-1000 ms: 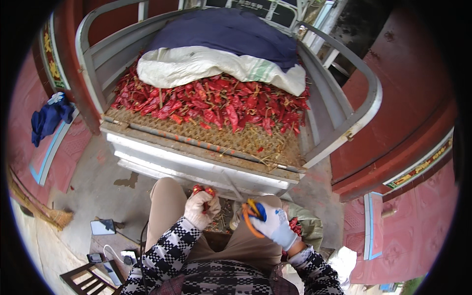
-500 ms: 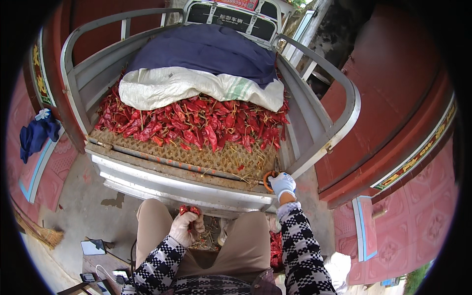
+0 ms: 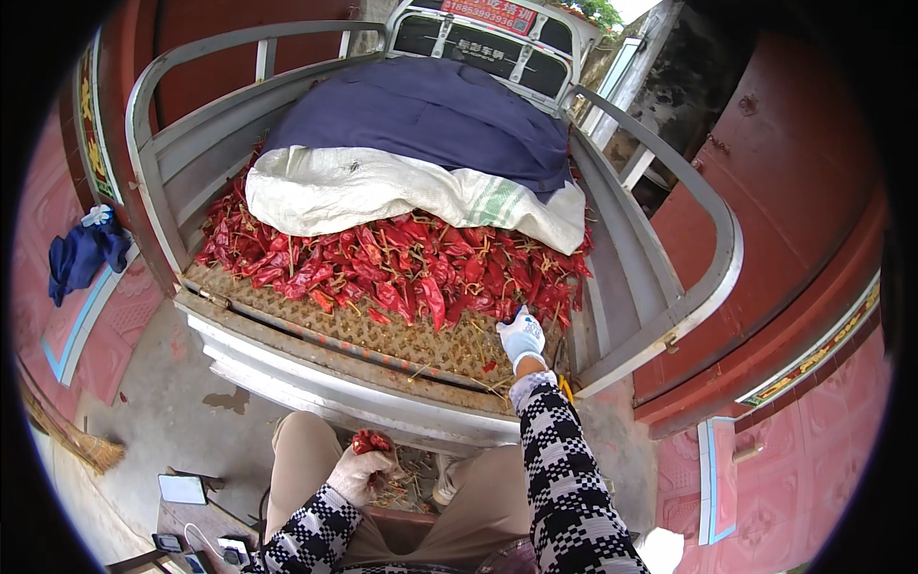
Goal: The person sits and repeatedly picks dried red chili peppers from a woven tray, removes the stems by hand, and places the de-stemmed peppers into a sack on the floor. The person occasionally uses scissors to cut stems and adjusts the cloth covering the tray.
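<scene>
My left hand, in a cream glove above my lap, is closed around a small bunch of dried red chili peppers. My right hand, in a white glove with blue fingertips, stretches over the truck bed to the near right edge of the chili pile. Its fingers look apart, with nothing visible between them. Beside my right forearm, at the bed's rear edge, show the orange-yellow handles of scissors; the rest is hidden by the sleeve.
A dark blue cloth and a white woven sack cover the pile's far part. Grey metal rails flank the bed. Broken stems lie on its textured floor. A broom and a phone on a stand are at left.
My right hand has left the orange-handled scissors at the bed's edge and moved forward to the chili pile. The left hand stays closed on its peppers. The view has shifted slightly.
</scene>
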